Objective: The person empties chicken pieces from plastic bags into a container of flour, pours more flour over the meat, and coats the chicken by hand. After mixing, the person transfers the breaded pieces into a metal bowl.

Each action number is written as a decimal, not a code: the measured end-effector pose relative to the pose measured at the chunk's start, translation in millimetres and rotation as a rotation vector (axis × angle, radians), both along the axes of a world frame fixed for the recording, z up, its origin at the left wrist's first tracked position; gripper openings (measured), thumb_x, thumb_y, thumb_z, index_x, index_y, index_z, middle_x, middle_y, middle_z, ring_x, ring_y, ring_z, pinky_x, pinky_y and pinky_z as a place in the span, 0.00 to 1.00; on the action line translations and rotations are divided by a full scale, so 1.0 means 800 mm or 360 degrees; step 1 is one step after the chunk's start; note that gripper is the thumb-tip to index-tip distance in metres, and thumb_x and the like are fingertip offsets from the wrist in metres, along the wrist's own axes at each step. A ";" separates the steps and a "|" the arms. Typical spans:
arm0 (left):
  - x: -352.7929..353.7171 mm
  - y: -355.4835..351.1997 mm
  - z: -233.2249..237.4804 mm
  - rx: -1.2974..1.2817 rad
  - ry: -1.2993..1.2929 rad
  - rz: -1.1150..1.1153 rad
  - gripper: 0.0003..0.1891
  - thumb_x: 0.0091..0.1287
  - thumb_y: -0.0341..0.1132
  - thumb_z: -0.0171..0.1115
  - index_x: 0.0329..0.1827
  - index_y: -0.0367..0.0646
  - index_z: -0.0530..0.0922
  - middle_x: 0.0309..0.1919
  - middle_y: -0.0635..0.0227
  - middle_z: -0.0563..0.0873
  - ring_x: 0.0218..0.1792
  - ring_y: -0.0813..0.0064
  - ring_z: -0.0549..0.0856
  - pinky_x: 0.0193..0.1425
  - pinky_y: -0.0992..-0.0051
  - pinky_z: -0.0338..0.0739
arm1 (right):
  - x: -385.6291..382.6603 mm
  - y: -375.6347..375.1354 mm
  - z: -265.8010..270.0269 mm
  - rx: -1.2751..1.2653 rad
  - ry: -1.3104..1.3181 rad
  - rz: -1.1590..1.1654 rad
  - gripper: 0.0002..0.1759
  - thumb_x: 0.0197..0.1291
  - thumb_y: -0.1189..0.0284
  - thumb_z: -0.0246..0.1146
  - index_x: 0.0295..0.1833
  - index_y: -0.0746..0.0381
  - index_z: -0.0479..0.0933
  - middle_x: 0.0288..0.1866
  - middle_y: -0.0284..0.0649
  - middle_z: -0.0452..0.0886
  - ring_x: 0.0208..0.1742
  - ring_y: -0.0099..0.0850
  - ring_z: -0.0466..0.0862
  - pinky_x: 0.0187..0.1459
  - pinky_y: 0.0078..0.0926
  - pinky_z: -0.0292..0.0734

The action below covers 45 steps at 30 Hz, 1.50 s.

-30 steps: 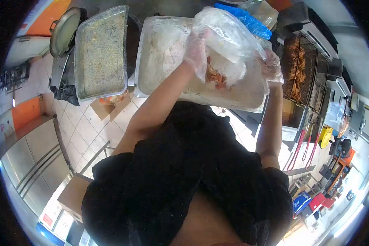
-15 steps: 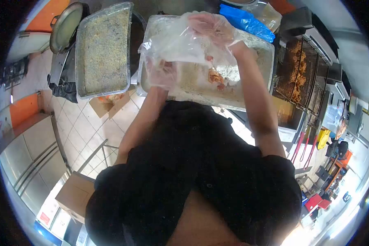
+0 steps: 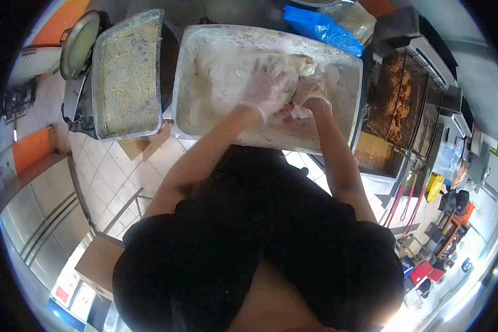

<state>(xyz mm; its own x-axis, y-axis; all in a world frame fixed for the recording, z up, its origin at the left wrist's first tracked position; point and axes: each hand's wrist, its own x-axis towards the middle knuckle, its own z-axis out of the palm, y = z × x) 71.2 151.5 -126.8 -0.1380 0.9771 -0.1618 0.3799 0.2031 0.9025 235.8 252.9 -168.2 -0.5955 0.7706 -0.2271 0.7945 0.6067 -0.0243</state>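
Both hands (image 3: 269, 86) (image 3: 311, 91) lowered into tub (image 3: 347, 83), seemingly palms down.

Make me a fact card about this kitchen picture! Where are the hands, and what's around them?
left hand: clear glove, inside the tub
right hand: clear glove, beside the left one; fingers too blurry to read
powder: white, in the tub
tray: left of the tub, crumbly yellowish stuff inside
blue bag: by the tub's far right edge
brown food: in a wire basket, right
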 end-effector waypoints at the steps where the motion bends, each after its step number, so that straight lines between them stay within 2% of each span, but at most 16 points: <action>1: -0.016 0.014 -0.025 0.0084 0.0429 -0.0093 0.20 0.67 0.42 0.52 0.58 0.43 0.72 0.55 0.54 0.78 0.53 0.57 0.80 0.57 0.58 0.73 | -0.001 0.003 -0.008 -0.0206 -0.0111 -0.0061 0.36 0.50 0.60 0.62 0.66 0.59 0.65 0.59 0.56 0.73 0.60 0.50 0.74 0.61 0.42 0.70; 3: -0.043 0.031 -0.054 0.0269 0.1284 -0.0263 0.19 0.66 0.41 0.51 0.57 0.43 0.73 0.50 0.50 0.80 0.50 0.58 0.82 0.51 0.61 0.76 | -0.003 0.003 0.001 -0.0383 -0.0197 -0.0246 0.30 0.53 0.65 0.57 0.64 0.59 0.69 0.65 0.53 0.69 0.63 0.47 0.72 0.61 0.40 0.70; 6: -0.083 0.035 -0.038 -0.0572 0.1259 -0.0558 0.19 0.67 0.43 0.49 0.55 0.44 0.75 0.44 0.49 0.83 0.46 0.51 0.83 0.49 0.57 0.76 | 0.017 -0.004 0.009 -0.0322 0.0119 -0.0264 0.24 0.54 0.66 0.57 0.57 0.61 0.74 0.59 0.51 0.75 0.60 0.45 0.75 0.57 0.40 0.72; 9: -0.122 -0.001 -0.031 -0.0592 0.1225 -0.0354 0.17 0.66 0.44 0.49 0.51 0.45 0.77 0.40 0.49 0.84 0.43 0.49 0.83 0.49 0.55 0.76 | 0.065 0.024 -0.048 -0.0100 -0.0160 0.0243 0.28 0.54 0.61 0.59 0.61 0.60 0.71 0.55 0.49 0.78 0.54 0.47 0.79 0.56 0.39 0.74; 13: -0.162 -0.053 -0.003 -0.0341 0.1029 0.0281 0.20 0.65 0.45 0.51 0.56 0.47 0.74 0.41 0.50 0.84 0.44 0.49 0.83 0.50 0.56 0.76 | 0.052 0.023 0.043 -0.0446 -0.0102 0.0198 0.31 0.55 0.61 0.59 0.64 0.61 0.68 0.59 0.48 0.76 0.59 0.45 0.76 0.60 0.35 0.70; 16: -0.177 -0.076 0.011 -0.0490 0.1136 0.0435 0.26 0.62 0.45 0.53 0.65 0.49 0.68 0.43 0.49 0.83 0.46 0.48 0.82 0.51 0.56 0.76 | 0.007 0.004 0.068 -0.0543 0.0410 0.0151 0.20 0.53 0.65 0.58 0.50 0.64 0.77 0.51 0.49 0.79 0.56 0.46 0.76 0.58 0.42 0.69; 19: -0.178 -0.073 0.041 -0.0525 0.0881 0.0666 0.32 0.62 0.44 0.55 0.71 0.51 0.60 0.46 0.48 0.83 0.48 0.48 0.82 0.54 0.57 0.75 | -0.035 0.008 0.007 0.0500 0.0594 0.0483 0.26 0.54 0.65 0.58 0.60 0.63 0.73 0.59 0.52 0.75 0.63 0.50 0.71 0.65 0.46 0.62; 22: -0.172 -0.063 0.039 -0.0687 0.0924 0.0687 0.32 0.63 0.40 0.55 0.72 0.51 0.58 0.50 0.48 0.81 0.52 0.51 0.81 0.56 0.60 0.75 | -0.073 -0.002 0.024 -0.0029 -0.0170 0.0244 0.33 0.55 0.65 0.57 0.69 0.61 0.64 0.66 0.54 0.68 0.69 0.55 0.64 0.72 0.49 0.52; 24: -0.135 -0.047 0.038 0.0399 0.1980 0.0790 0.31 0.64 0.39 0.53 0.72 0.46 0.58 0.54 0.48 0.79 0.58 0.56 0.78 0.61 0.62 0.72 | -0.091 -0.004 0.101 -0.0371 -0.0503 0.0163 0.35 0.56 0.65 0.55 0.71 0.61 0.60 0.67 0.57 0.67 0.70 0.52 0.64 0.72 0.48 0.51; 27: -0.067 -0.009 0.044 0.0478 0.1080 0.0271 0.29 0.66 0.38 0.54 0.71 0.44 0.61 0.68 0.56 0.66 0.69 0.57 0.65 0.73 0.61 0.55 | -0.059 0.005 0.064 -0.0743 0.0252 -0.0063 0.32 0.58 0.64 0.54 0.68 0.62 0.62 0.65 0.57 0.68 0.69 0.49 0.66 0.70 0.51 0.54; 30: -0.008 0.038 0.009 0.0161 0.0302 -0.0135 0.31 0.66 0.42 0.55 0.71 0.44 0.61 0.70 0.58 0.64 0.70 0.54 0.62 0.75 0.57 0.50 | -0.026 0.022 0.070 -0.0938 0.0173 -0.0253 0.30 0.60 0.63 0.53 0.67 0.63 0.63 0.65 0.56 0.69 0.67 0.49 0.68 0.67 0.48 0.61; 33: 0.015 0.077 -0.140 0.0360 0.1071 -0.0310 0.27 0.64 0.43 0.55 0.66 0.45 0.67 0.62 0.48 0.71 0.63 0.53 0.71 0.66 0.63 0.66 | 0.010 -0.007 0.113 -0.0441 0.0546 0.0188 0.32 0.63 0.59 0.52 0.67 0.68 0.61 0.59 0.57 0.74 0.59 0.54 0.75 0.61 0.42 0.69; 34: 0.018 0.070 -0.129 0.0356 0.1061 -0.0291 0.27 0.64 0.43 0.55 0.66 0.45 0.67 0.62 0.48 0.71 0.63 0.53 0.71 0.66 0.63 0.66 | 0.021 -0.010 0.119 -0.0036 0.0707 0.0547 0.33 0.63 0.56 0.54 0.67 0.67 0.61 0.58 0.57 0.75 0.57 0.54 0.76 0.59 0.41 0.71; 38: 0.027 0.036 -0.080 0.0270 0.1054 -0.0505 0.29 0.62 0.48 0.57 0.64 0.44 0.69 0.58 0.47 0.75 0.63 0.51 0.71 0.67 0.62 0.65 | 0.052 -0.033 0.028 0.0054 -0.0467 0.0461 0.35 0.61 0.55 0.56 0.67 0.67 0.62 0.59 0.56 0.75 0.58 0.53 0.76 0.59 0.40 0.71; 42: 0.046 0.048 -0.112 -0.0436 0.0804 -0.0589 0.34 0.57 0.52 0.62 0.64 0.43 0.69 0.54 0.47 0.79 0.60 0.47 0.74 0.66 0.58 0.67 | 0.049 0.009 -0.039 -0.0279 -0.0432 0.0201 0.36 0.59 0.54 0.58 0.67 0.66 0.63 0.60 0.55 0.74 0.58 0.53 0.76 0.59 0.40 0.71; 45: 0.059 0.048 -0.069 -0.0344 0.1066 -0.0449 0.44 0.55 0.57 0.63 0.69 0.37 0.61 0.60 0.42 0.73 0.64 0.48 0.70 0.72 0.57 0.57 | 0.059 0.042 -0.036 -0.0523 -0.0406 0.0132 0.37 0.58 0.53 0.60 0.66 0.66 0.63 0.60 0.54 0.74 0.59 0.52 0.76 0.60 0.39 0.71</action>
<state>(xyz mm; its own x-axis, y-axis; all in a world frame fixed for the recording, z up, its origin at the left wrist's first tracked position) 118.7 189.8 -181.9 -0.0234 0.9460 -0.3233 0.8966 0.1629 0.4118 282.9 286.3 -196.9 -0.5454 0.5845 -0.6008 0.7489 0.6617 -0.0360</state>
